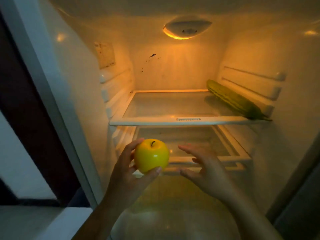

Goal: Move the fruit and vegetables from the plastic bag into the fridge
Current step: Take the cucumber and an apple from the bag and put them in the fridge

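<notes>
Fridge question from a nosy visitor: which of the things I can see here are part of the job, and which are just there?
Part of the job:
- yellow apple, held in the left hand
- right hand, open and empty beside it
- green ridged vegetable, already lying on the upper shelf

Just there:
- lamp cover at the top
- worn sticker on the left wall
- lower shelf

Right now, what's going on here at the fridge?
A person stands at the open fridge. The left hand holds a yellow apple in front of the lower shelf; the right hand is open beside it, holding nothing. A green gourd already lies on the right of the upper shelf.
</notes>
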